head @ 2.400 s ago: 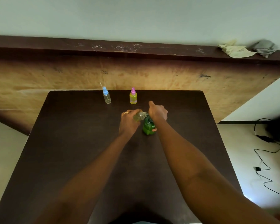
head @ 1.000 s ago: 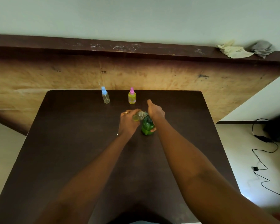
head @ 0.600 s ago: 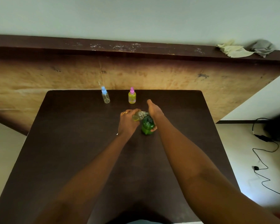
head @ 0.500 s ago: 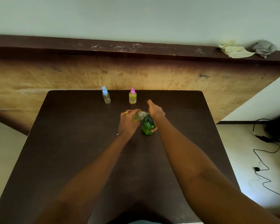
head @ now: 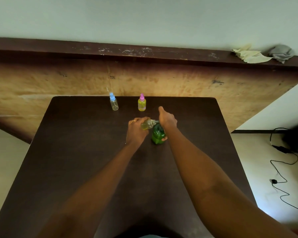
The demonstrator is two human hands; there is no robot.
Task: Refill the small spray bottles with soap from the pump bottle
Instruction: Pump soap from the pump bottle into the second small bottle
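Observation:
A green pump bottle (head: 157, 135) stands on the dark table (head: 76, 152) near its middle. My right hand (head: 167, 120) lies over its pump head, thumb sticking up, with a fingertip showing low on the bottle's right side. My left hand (head: 136, 131) grips a small clear spray bottle (head: 147, 124) without its cap. That bottle is tilted, holds some yellowish liquid, and has its mouth at the pump's nozzle. At the far edge stand a clear spray bottle with a blue cap (head: 113, 103) and a yellow-filled one with a pink cap (head: 142, 104).
A wooden board with a dark ledge (head: 144, 54) rises behind the table. Crumpled cloths (head: 263, 54) lie on the ledge at the right. Cables (head: 282, 169) trail on the floor to the right of the table.
Both hands stay at the pump bottle. My right hand has shifted only slightly over the pump head; the small bottle stays at the nozzle.

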